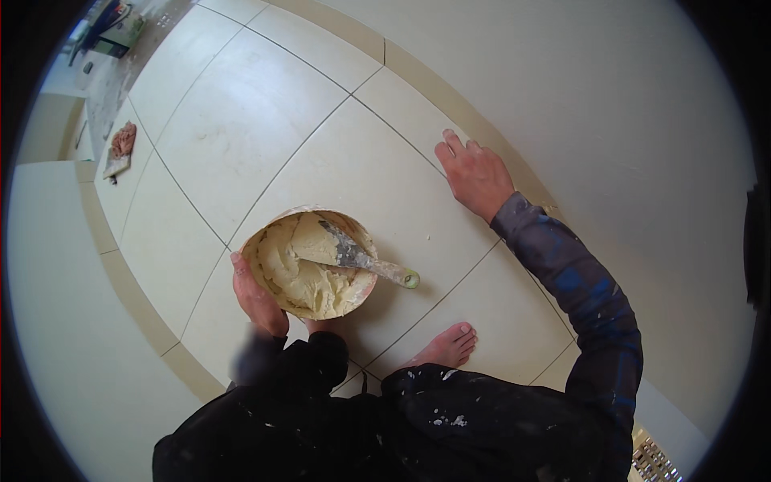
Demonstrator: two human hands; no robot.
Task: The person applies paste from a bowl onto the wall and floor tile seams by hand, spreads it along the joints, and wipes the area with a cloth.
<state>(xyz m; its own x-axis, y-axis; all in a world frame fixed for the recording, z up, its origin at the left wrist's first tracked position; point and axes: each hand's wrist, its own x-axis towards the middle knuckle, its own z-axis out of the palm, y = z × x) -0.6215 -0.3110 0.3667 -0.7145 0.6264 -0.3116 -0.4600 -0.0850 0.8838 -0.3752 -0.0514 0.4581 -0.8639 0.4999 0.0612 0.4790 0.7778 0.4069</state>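
My left hand (259,297) grips the near-left side of a round bucket (371,241), fingers around its outer wall. Inside is a cream-coloured paste (281,269), smeared up the walls. A putty knife (353,255) rests in the bucket, its paste-coated blade on the paste and its worn handle over the right rim. My right hand (479,175) is stretched out to the right, over the floor tiles near the foot of the wall. Its fingers are loosely bent and apart, with nothing visible in them.
Pale floor tiles (321,161) with dark joints run between two walls edged by beige skirting (450,104). A paste-marked tool with a reddish-brown crumpled lump (120,149) lies at the left. A dark-and-green box (120,36) stands far left. My bare foot (450,345) is beside the bucket.
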